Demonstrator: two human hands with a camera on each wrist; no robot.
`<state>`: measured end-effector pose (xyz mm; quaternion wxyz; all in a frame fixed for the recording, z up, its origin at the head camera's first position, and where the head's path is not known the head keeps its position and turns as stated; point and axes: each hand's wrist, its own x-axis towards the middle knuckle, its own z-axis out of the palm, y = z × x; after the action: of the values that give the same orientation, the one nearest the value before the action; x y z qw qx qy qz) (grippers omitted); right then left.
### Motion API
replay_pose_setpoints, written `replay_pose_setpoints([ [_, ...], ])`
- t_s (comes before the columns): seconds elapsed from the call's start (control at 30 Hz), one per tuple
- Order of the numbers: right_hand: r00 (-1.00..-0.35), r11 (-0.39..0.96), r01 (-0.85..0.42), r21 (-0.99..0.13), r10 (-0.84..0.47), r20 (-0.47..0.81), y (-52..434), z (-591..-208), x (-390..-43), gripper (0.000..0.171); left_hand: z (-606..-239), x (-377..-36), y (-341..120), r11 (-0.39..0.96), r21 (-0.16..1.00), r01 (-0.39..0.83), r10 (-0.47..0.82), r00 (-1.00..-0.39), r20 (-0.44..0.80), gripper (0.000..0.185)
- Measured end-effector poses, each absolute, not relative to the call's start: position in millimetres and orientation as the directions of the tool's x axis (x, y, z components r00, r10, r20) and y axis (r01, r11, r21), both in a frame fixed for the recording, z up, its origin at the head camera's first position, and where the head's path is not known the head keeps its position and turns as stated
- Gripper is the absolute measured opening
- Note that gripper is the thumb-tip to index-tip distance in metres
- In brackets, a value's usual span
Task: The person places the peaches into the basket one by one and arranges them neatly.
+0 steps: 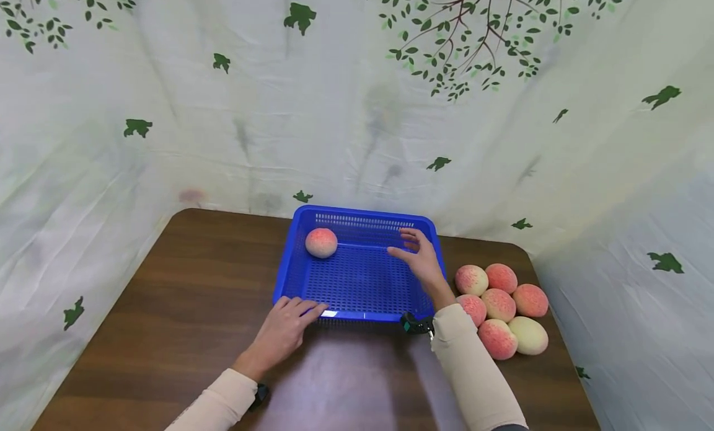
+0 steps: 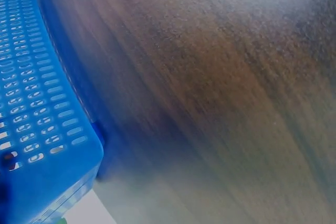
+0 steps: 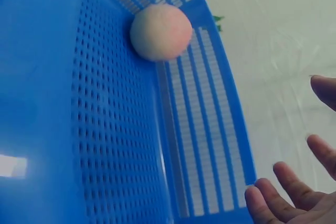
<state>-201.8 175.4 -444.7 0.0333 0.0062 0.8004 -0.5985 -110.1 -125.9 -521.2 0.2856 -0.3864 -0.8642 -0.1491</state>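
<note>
One brown wooden table stands inside white cloth walls printed with green leaves. One blue perforated basket sits at the table's far middle, holding one peach in its far left corner. Seven peaches cluster near the right edge. The left hand rests flat, fingers straight, on the basket's near rim; the right hand hovers over the basket, fingers relaxed and holding nothing.

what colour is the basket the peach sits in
Bright blue, perforated plastic basket; the peach inside is pink-orange. It shows best in the head view.
</note>
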Motion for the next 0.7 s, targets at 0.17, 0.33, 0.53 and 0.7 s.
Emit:
replay_pose_setpoints([
  [0.17, -0.999, 0.102, -0.010, -0.995, 0.044, 0.015, 203, -448, -193, 0.050, -523, -110, -124, 0.661, 0.037, 0.750, 0.579, -0.541, 0.610, 0.045],
  [0.33, -0.981, -0.037, -0.089, -0.995, 0.176, 0.081, 231, -447, -186, 0.044, -522, -110, -125, 0.675, 0.056, 0.736, 0.568, -0.566, 0.597, 0.043],
  [0.53, -0.938, -0.058, -0.185, -0.981, 0.307, 0.158, 274, -451, -167, 0.046, -521, -111, -123, 0.670, 0.069, 0.739, 0.579, -0.578, 0.574, 0.044],
  [0.7, -0.903, -0.040, -0.178, -0.983, 0.403, 0.147, 306, -455, -150, 0.046, -522, -110, -122, 0.670, 0.086, 0.737, 0.571, -0.587, 0.574, 0.043],
])
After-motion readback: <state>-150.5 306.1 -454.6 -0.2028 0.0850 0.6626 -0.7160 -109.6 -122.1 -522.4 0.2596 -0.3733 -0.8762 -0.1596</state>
